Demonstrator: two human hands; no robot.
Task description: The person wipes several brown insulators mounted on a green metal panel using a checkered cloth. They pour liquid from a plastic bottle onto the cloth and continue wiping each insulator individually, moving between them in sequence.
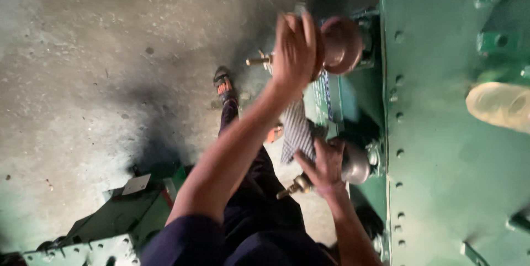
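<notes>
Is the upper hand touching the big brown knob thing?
Touching. The head view shows the left hand wrapped over the brown insulator, its fingers lying against the rim with no gap.

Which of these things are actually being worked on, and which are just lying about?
In use:
left hand on brown ribbed insulator
right hand on grey rounded insulator
striped cloth
green riveted metal tank

Lying about:
green metal box
concrete floor

Green riveted casing (452, 150), reddish-brown insulator (342, 45), grey insulator (356, 164), brass-coloured studs (292, 187), striped white-and-dark cloth (297, 132), dark navy sleeve (187, 241) and trousers (259, 211), orange-and-black sandal (223, 85), mottled grey floor (83, 50), pale yellowish cylinder (499, 106)
</notes>
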